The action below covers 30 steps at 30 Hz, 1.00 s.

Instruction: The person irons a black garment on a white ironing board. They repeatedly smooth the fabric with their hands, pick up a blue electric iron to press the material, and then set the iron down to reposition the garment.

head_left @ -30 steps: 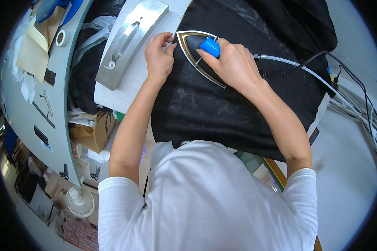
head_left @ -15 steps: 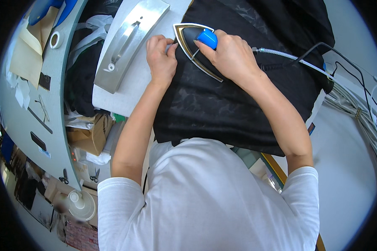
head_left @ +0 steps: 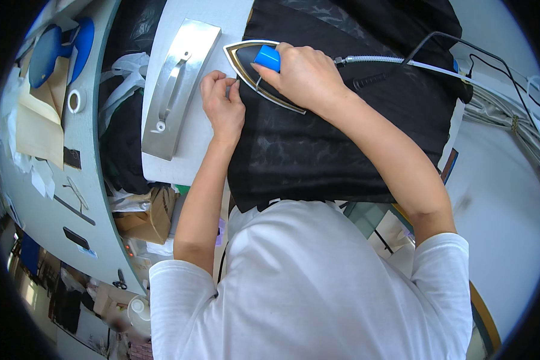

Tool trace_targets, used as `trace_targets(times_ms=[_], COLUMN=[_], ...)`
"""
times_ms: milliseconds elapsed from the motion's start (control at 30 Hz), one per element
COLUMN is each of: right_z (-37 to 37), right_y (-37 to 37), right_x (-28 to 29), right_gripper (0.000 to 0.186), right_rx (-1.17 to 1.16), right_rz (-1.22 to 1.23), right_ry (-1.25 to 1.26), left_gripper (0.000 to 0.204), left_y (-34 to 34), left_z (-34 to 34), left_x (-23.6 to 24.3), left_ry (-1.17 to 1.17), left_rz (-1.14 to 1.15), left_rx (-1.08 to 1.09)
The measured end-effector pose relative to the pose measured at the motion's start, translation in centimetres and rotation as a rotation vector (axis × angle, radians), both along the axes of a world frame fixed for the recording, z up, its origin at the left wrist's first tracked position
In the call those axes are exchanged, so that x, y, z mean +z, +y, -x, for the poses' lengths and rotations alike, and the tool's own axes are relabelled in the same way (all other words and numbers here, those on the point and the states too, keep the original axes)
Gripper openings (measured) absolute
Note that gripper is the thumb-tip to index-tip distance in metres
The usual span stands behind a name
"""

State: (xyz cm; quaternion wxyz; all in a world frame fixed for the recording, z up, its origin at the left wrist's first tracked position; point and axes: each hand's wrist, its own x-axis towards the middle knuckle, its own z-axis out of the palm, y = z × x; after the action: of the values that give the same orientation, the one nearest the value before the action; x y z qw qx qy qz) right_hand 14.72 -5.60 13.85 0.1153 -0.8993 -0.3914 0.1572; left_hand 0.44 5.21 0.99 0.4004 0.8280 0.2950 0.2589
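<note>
My right hand (head_left: 312,81) is wrapped round the blue handle of a clothes iron (head_left: 241,53), whose pointed tip faces left. The iron rests on a large black fabric (head_left: 318,150) with a faint sheen, its tip just past the fabric's left edge. Close by that edge, below the iron's tip, my left hand (head_left: 224,114) has its fingers curled in and its thumb against them. What lies between those fingertips, if anything, is too small to make out. A curved metal plate with a strap handle (head_left: 183,84) lies left of my left hand.
The white ironing surface (head_left: 189,165) runs under the fabric. A hose (head_left: 378,60) and black cable trail right from the iron. On the left, a grey table (head_left: 87,198) carries a tape roll (head_left: 76,101), a phone (head_left: 76,238) and scissors (head_left: 120,279). A cardboard box (head_left: 156,219) sits below.
The iron and my right hand have moved left, so the tip now crosses the fabric's edge. My left hand stays curled beside it. The whole view has shifted somewhat.
</note>
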Motion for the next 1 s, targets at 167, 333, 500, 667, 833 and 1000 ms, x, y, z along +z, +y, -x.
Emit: trace_targets(times_ms=[167, 333, 500, 667, 833, 1000], right_z=[-0.1, 0.0, -0.1, -0.3, -1.8, -3.2], right_y=[0.3, 0.3, -0.3, -0.6, 1.2, 2.4], right_x=[0.5, 0.5, 0.0, 0.4, 0.5, -0.4], right_gripper=[0.047, 0.046, 0.050, 0.050, 0.050, 0.049], right_rx=[-0.032, -0.049, 0.017, -0.045, -0.203, -0.276], right_rz=[0.023, -0.007, -0.077, -0.084, -0.121, -0.152], right_ry=[0.064, 0.088, 0.033, 0.034, 0.037, 0.027], left_gripper=[0.007, 0.008, 0.009, 0.009, 0.010, 0.010], left_y=[0.1, 0.2, 0.2, 0.3, 0.1, 0.0], left_z=[-0.2, -0.3, -0.4, -0.5, -0.5, -0.7], left_x=[-0.1, 0.0, -0.3, -0.2, 0.4, 0.5], left_ry=[-0.010, 0.002, 0.006, 0.032, 0.033, 0.062], left_rz=[0.002, 0.010, -0.008, 0.039, 0.008, 0.015], left_rx=[-0.011, -0.013, -0.008, -0.007, -0.026, -0.046])
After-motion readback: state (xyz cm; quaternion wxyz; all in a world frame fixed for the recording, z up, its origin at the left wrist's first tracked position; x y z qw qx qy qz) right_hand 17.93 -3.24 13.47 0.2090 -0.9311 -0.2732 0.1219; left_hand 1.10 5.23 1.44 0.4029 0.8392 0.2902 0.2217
